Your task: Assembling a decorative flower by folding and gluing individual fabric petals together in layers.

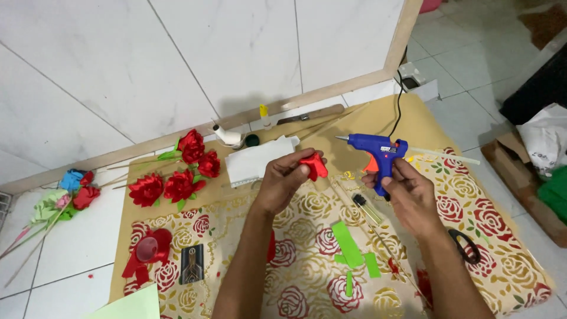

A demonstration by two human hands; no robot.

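Your left hand (282,180) is closed around a small red ribbon piece (314,166), pinching it between thumb and fingertips just above the middle of the frame, so its folded end juts out to the right, free of your fingers. Your right hand (407,195) is wrapped shut around the grip of a blue glue gun (375,152), its metal nozzle pointing left, a little above and to the right of the ribbon and not touching it. That hold appears to keep the tip clear of your skin while the ribbon's exposed end faces it.

The ribbon piece is glossy, bright red satin, folded into a compact, pointed shape; you cannot tell how many folds it has.

Both hands hover over a rose-patterned mat (508,260) spread on the floor. Green paper strips (348,243) lie below the hands within easy reach, black-handled scissors (466,245) at right. Finished red ribbon roses (177,171) on stems rest at left, set apart from the working space.
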